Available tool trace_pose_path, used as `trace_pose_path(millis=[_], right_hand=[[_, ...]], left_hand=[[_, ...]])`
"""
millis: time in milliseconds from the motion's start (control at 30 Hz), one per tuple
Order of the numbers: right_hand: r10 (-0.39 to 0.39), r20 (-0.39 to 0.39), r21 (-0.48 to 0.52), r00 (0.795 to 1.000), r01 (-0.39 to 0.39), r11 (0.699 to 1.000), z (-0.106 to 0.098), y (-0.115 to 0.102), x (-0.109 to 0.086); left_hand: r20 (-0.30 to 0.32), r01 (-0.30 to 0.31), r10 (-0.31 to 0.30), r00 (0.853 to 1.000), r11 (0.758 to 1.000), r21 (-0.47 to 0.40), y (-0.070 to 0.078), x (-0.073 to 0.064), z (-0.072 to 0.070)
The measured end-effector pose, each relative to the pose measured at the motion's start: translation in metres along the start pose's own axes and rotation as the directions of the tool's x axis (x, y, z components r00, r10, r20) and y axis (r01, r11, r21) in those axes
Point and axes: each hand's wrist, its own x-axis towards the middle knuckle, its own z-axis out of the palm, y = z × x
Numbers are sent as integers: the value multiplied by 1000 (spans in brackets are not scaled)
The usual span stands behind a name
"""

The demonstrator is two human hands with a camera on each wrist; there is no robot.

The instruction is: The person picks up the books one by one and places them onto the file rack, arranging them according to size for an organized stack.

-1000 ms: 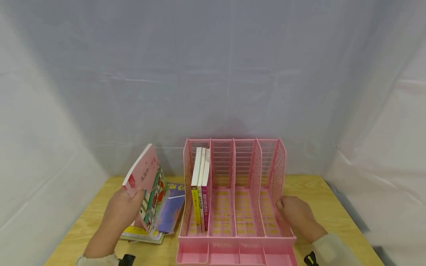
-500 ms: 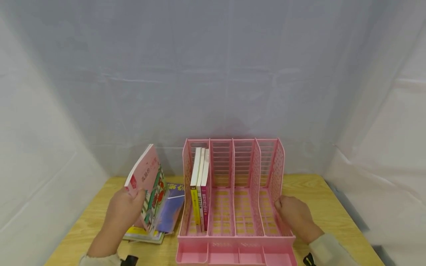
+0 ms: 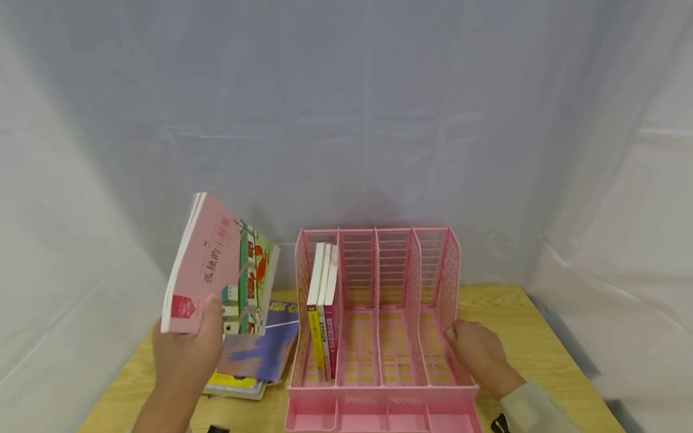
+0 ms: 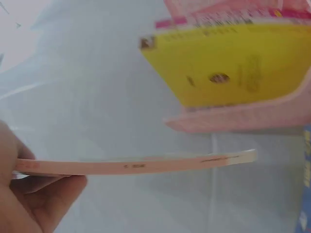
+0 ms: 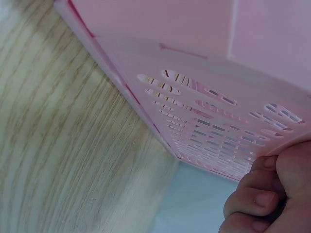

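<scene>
My left hand (image 3: 186, 355) holds a thin pink picture book (image 3: 208, 270) by its lower corner, thumb on the illustrated cover. The book is raised and tilted above a small pile, apart from the pink desk file organizer (image 3: 400, 394). Its narrow pink spine (image 4: 131, 167) faces the left wrist camera. Several books (image 3: 323, 313) stand upright in the organizer's leftmost compartment, a yellow one outermost. At the organizer's right side wall (image 5: 209, 116), my right hand (image 3: 479, 352) grips the sloping edge with curled fingers (image 5: 252, 201).
A blue-purple book (image 3: 265, 346) lies on other books (image 3: 233, 385) left of the organizer. Small open trays (image 3: 408, 418) run along the organizer's front. Underneath is a wooden table (image 3: 541, 355), with pale sheeting (image 3: 346, 120) behind and at both sides.
My left hand has lifted the pink picture book up and to the left off the pile, turning its cover more toward the head camera. The right hand stays at the organizer's wall.
</scene>
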Motion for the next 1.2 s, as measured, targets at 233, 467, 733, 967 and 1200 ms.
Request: trace_pose_path(millis=[233,467,733,967,1200], right_hand=[[-1,-4,14,1000,1,1000,2,1,0],[12,-11,13,1000,-11,1000,4,2,4],[30,-2,42,1000,-29,999,11,1,8],[1,-21,74,1000,1,997,15,-8,11],[13,-23,81,1000,-11,997,15,-10,10]], left_hand=[[-242,-419,363,900,873,-250,42,-10,5],[-229,-425,360,905,802,-420,64,-30,32],[49,-49,67,997,955,-292,58,-52,77],[74,39,-24,997,978,-206,38,-59,109],[200,4,6,980,999,-51,22,-64,132]])
